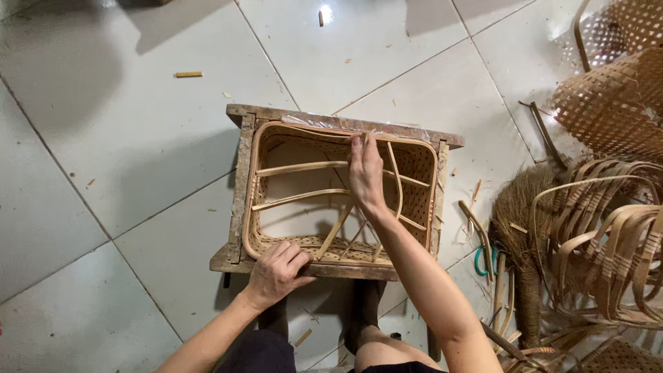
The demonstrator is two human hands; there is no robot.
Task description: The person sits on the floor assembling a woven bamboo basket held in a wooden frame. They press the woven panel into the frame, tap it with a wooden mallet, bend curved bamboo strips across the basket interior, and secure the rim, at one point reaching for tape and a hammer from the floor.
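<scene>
A woven bamboo basket [421, 166] sits inside a rough wooden frame [239, 186] on the tiled floor. Several flat bamboo strips [297, 168] cross its open inside. My left hand [276, 271] grips the near rim of the basket and frame, fingers curled over the edge. My right hand [364, 173] reaches into the basket and pinches a bamboo strip near the far rim, next to a curved strip [396, 181].
At the right lie woven bamboo mats [615, 103], a pile of bent bamboo hoops [608, 235], a fibre brush [521, 221] and a green-handled tool [479, 261]. Small bamboo offcuts [188, 74] are scattered on the white tiles. My legs are below the frame.
</scene>
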